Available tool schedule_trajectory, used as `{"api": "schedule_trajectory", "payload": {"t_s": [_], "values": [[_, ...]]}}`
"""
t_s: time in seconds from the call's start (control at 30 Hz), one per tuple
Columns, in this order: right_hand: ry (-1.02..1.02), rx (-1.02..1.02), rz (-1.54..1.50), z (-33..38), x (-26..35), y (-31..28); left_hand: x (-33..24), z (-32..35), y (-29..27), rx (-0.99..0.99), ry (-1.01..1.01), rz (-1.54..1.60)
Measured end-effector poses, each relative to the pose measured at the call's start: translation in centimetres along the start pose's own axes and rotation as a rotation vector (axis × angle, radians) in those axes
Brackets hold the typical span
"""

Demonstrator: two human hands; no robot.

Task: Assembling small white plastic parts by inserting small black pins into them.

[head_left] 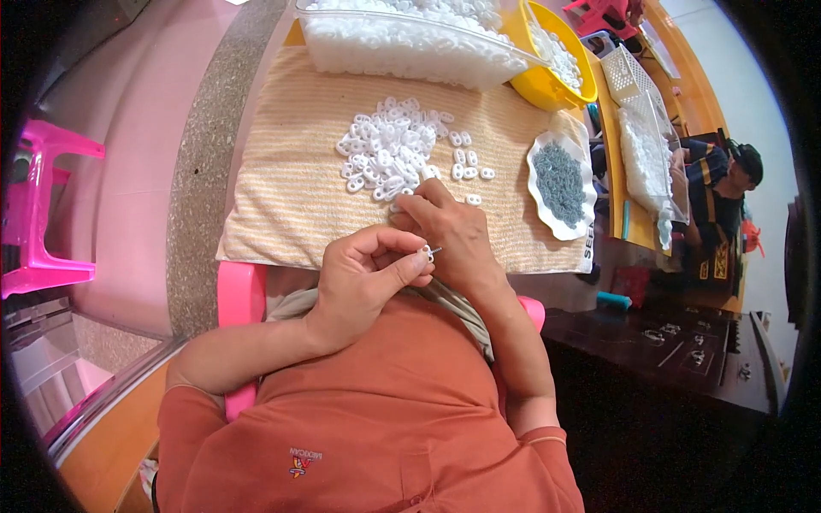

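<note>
Between the thumb and fingers of my left hand (363,269) is a small white plastic piece (428,253), with a thin grey metal pin sticking out to the right. My right hand (449,231) lies just beyond it, fingers curled down at the near edge of a heap of white oval pieces (389,145), each with two holes. Its fingertips are partly hidden, so what they pinch does not show. Several loose pieces (464,162) lie right of the heap. Farther right, a white scalloped dish (537,184) holds many small grey metal parts (561,184).
A striped towel (291,154) covers the table. At its far side stand a clear bin (410,51) and a yellow basket (547,92), both full of white pieces. A pink stool (43,214) is at left. Another person (718,184) sits at right beside a bin.
</note>
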State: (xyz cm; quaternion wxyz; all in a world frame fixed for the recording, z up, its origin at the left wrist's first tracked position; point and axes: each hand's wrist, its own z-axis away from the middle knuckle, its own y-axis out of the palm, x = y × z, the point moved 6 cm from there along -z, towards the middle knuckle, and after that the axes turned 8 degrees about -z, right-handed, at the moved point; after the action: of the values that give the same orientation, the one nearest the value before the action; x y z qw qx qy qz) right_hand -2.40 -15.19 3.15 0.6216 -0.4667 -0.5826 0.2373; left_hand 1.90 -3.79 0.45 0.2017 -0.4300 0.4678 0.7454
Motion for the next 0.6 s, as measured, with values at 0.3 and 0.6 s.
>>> {"api": "schedule_trajectory", "payload": {"t_s": [0.3,0.6], "values": [[-0.061,-0.081,-0.022,0.6,0.0,-1.2,-0.2,-0.2,-0.2,-0.014,0.010,0.007],[0.271,-0.258,-0.999,3.5,-4.1,-0.9,0.2,-0.5,-0.4,-0.047,-0.070,0.027]]}}
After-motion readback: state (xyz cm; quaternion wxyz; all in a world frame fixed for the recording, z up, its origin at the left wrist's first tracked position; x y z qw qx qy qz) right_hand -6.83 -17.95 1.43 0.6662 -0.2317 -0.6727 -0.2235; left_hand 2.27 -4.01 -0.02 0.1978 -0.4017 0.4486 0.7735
